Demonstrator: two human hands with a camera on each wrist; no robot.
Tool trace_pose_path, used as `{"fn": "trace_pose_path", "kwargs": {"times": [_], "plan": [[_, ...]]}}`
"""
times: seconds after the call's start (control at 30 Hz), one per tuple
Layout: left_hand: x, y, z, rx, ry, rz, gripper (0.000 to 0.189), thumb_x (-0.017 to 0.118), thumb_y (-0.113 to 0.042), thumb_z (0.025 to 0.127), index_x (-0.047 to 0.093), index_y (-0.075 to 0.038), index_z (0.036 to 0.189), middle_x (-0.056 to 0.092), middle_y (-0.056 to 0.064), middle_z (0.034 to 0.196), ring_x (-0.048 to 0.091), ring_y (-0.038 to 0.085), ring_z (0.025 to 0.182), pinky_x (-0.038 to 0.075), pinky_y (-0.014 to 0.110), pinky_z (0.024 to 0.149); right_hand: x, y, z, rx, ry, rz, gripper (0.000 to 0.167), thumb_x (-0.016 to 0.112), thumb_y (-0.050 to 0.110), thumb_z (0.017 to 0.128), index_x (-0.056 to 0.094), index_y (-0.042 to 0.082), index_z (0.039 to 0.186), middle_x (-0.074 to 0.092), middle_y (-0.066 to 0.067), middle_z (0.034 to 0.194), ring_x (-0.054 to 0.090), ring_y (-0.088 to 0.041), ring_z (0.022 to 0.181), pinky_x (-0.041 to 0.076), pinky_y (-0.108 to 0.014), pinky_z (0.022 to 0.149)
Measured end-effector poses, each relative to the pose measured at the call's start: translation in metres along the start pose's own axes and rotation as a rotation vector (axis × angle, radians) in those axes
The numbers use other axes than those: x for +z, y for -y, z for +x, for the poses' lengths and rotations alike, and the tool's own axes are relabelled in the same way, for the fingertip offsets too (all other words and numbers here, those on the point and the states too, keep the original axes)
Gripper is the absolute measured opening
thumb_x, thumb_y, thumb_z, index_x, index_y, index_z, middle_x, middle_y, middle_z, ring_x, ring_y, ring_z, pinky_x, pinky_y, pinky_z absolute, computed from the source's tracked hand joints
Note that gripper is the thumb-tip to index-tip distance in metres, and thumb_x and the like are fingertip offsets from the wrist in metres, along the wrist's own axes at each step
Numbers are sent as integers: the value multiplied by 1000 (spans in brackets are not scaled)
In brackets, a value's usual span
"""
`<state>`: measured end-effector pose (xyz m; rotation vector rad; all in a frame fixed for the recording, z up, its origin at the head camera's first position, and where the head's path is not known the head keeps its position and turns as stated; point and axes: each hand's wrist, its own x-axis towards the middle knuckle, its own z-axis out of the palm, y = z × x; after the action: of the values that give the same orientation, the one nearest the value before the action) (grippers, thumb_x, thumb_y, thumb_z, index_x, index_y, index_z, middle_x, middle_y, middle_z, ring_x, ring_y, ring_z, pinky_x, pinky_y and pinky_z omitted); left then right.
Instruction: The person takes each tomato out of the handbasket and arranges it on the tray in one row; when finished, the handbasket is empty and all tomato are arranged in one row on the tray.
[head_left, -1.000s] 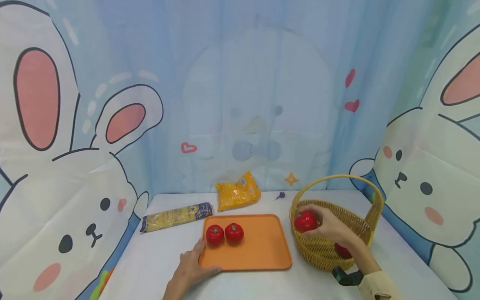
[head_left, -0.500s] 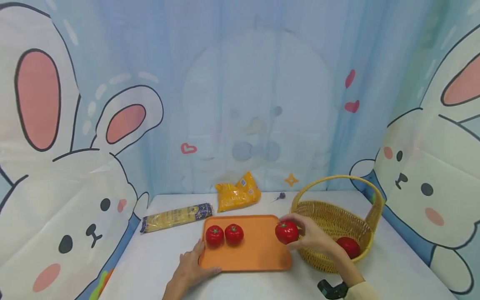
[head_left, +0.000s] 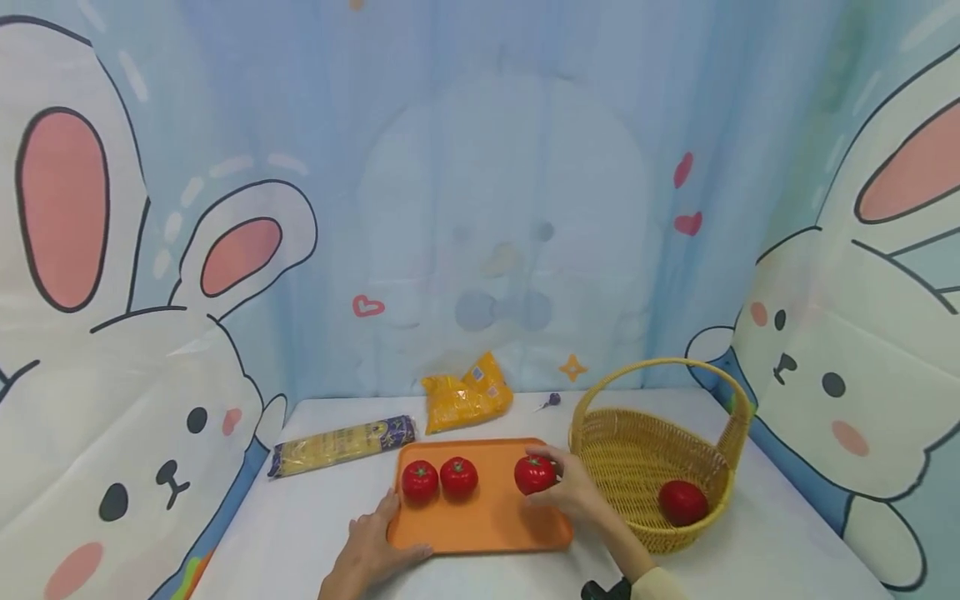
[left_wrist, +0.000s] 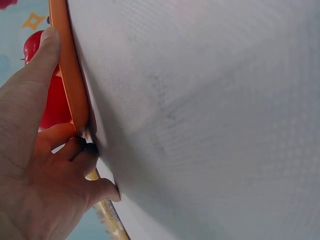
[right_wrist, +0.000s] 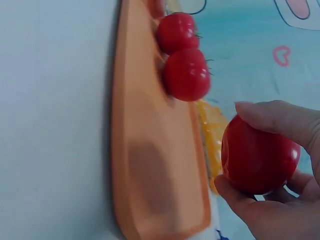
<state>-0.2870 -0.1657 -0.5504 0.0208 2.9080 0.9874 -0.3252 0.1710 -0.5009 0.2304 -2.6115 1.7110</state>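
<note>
My right hand [head_left: 572, 490] holds a red tomato [head_left: 533, 475] between thumb and fingers, above the right part of an orange tray [head_left: 498, 527]. In the right wrist view the tomato [right_wrist: 259, 157] fills the grasp, and a shadow falls on the tray floor. Two more tomatoes, one [head_left: 419, 481] at the left and another [head_left: 459, 478] beside it, sit on the tray's left side. My left hand [head_left: 375, 546] rests spread at the tray's near left corner. Its thumb lies along the front rim in the left wrist view, with fingers at the left side.
A yellow wicker basket [head_left: 637, 533] with a tall handle stands right of the tray, a red round item [head_left: 683, 502] inside. Behind the tray lie a yellow packet [head_left: 468, 398], a long noodle-like package [head_left: 341, 446] and a small purple-tipped item [head_left: 553, 400]. A curtain hangs behind.
My right hand has carried the tomato out of the basket, leftward to over the tray. The left hand stays at the tray corner. The head view has shifted slightly.
</note>
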Motion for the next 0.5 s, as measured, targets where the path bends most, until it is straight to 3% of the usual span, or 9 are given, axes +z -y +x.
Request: {"fn": "trace_pose_path", "kwargs": {"times": [0.1, 0.33, 0.5], "plan": [[-2, 1, -1, 6, -7, 3, 115, 95, -58, 75, 47, 4, 159, 51, 27, 160, 48, 56, 143, 33, 79, 118, 15, -6, 5, 26, -39, -56, 78, 97, -8, 66, 66, 0, 138, 69, -19, 132, 69, -38, 117, 59, -59, 103], [-1, 3, -1, 26, -25, -4, 114, 95, -58, 75, 48, 2, 159, 52, 26, 160, 49, 57, 142, 29, 80, 120, 38, -17, 12, 39, -102, -224, 79, 104, 0, 61, 66, 2, 130, 70, -18, 129, 64, -43, 124, 53, -65, 109], [1, 2, -2, 27, -22, -21, 115, 96, -58, 75, 47, 2, 160, 53, 26, 159, 50, 56, 141, 31, 79, 119, 47, -23, 16, 32, -111, -236, 80, 104, -5, 56, 63, 1, 126, 69, -19, 126, 63, -43, 124, 50, -65, 112]]}}
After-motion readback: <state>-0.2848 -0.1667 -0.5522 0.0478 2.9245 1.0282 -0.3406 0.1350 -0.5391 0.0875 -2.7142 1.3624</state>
